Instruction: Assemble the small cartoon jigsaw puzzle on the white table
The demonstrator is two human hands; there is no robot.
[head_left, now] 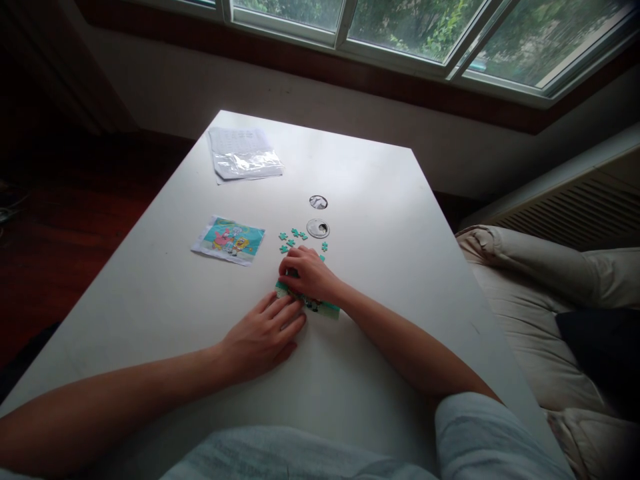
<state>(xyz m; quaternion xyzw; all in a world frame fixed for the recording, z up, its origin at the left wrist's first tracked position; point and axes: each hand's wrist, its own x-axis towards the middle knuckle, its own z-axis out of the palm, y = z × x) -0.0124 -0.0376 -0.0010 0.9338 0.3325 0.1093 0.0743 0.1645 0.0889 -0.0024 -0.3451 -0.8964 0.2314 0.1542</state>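
Note:
A partly assembled jigsaw puzzle (329,311) in green and teal lies flat on the white table, much of it covered by my hands. My right hand (311,273) is over its upper left part, thumb and fingers curled into a pinch; whatever is between the fingertips is hidden. Flat at the puzzle's lower left edge, my left hand (266,331) has its fingers stretched out and touching it. Several loose teal puzzle pieces (291,243) are scattered just beyond my right hand, with one puzzle piece (325,246) off to the right.
A cartoon picture sheet (233,241) lies to the left. Papers in a clear plastic sleeve (245,155) are at the far left corner. Behind the pieces are a round metal disc (315,229) and a round opening (319,202). A beige sofa (520,313) stands right of the table (400,220).

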